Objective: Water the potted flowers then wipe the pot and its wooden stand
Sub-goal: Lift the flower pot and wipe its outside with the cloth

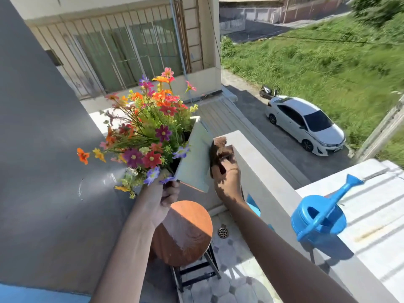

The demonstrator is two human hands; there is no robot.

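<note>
Pot (192,158), pale, square-sided, lifted clear of the wooden stand (185,232) and tilted toward the grey wall, packed with multicoloured flowers (148,132) leaning left. Left hand (162,197) grips the pot's lower corner, fingers curled beneath it. Right hand (227,178) clutches a brown cloth (219,153) pressed flat against the pot's side face. Round stand top directly below, dark legs on tiled floor, a drain (223,232) beside it. Blue watering can (321,215) on the balcony ledge (258,171), well right. White car (306,124) parked on the street below.
</note>
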